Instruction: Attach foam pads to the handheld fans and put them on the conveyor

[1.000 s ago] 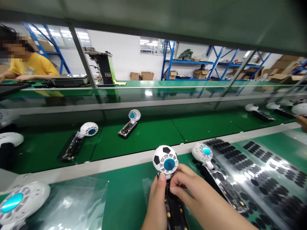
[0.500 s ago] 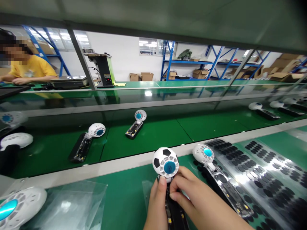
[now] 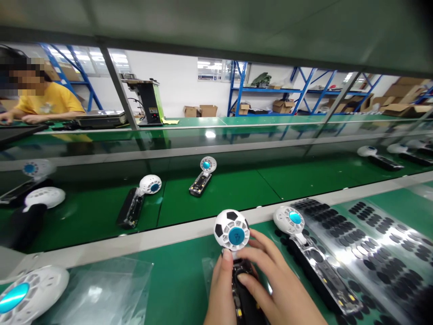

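Note:
A small handheld fan (image 3: 232,229) stands in front of me, its white head patterned like a football with black patches and a blue centre. Its dark body points down towards me, with the casing open on a few inner parts. My left hand (image 3: 220,289) grips the body from the left, thumb just under the head. On the right side, my right hand (image 3: 275,275) rests its thumb on the body near a round black spot, and its fingers reach behind the neck. A second fan (image 3: 316,259) lies to the right, partly over a sheet of round black stickers (image 3: 341,234).
Several similar fans, one at the middle (image 3: 202,178), lie on the green conveyor belt (image 3: 233,189) beyond the bench's pale edge. Clear plastic bags (image 3: 101,289) and a white fan head (image 3: 37,289) are at left. A co-worker in yellow (image 3: 57,101) sits across the line.
My right hand has loosened from a tight pinch, its fingers now spread further around the fan body. Fans on the belt have shifted right. The held fan is almost unmoved.

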A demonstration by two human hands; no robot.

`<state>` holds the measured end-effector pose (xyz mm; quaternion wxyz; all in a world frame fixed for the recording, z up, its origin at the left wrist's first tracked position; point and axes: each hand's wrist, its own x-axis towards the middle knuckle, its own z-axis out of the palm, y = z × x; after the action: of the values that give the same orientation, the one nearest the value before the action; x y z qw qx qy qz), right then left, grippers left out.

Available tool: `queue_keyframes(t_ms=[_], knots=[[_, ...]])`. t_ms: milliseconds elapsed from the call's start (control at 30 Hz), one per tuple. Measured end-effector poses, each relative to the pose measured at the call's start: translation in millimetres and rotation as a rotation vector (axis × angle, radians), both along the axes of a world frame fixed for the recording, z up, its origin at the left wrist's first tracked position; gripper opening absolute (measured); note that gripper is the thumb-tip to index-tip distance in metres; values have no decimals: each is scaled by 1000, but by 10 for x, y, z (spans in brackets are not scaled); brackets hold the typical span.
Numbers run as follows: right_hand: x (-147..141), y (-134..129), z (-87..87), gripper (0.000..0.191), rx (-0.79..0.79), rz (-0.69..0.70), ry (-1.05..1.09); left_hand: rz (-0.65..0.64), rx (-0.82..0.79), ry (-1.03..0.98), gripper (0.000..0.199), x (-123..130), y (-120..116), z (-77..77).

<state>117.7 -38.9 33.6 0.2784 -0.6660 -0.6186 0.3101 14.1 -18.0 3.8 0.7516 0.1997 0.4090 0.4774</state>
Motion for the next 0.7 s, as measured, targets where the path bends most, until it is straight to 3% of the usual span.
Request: queue_keyframes(t_ms=[100, 167, 267, 400, 600, 700], knots=[[33, 23, -70, 47, -109, -64, 319, -43, -33, -39, 51, 2, -17, -24], [46, 38, -51, 49, -238, 35, 560, -88, -77, -95, 55, -1, -24, -45], [39, 51, 21, 48, -332, 137, 717, -107, -120, -117, 57, -4, -19, -77], [-15, 75, 6, 50, -276, 103, 939, -59, -105, -63, 55, 4, -1, -134], [-42, 99, -218, 46, -245, 17, 1134, 16, -76, -57, 48, 44, 5, -281], [34, 183, -247, 49, -233, 41, 1112, 44, -48, -139, 65, 85, 58, -304]])
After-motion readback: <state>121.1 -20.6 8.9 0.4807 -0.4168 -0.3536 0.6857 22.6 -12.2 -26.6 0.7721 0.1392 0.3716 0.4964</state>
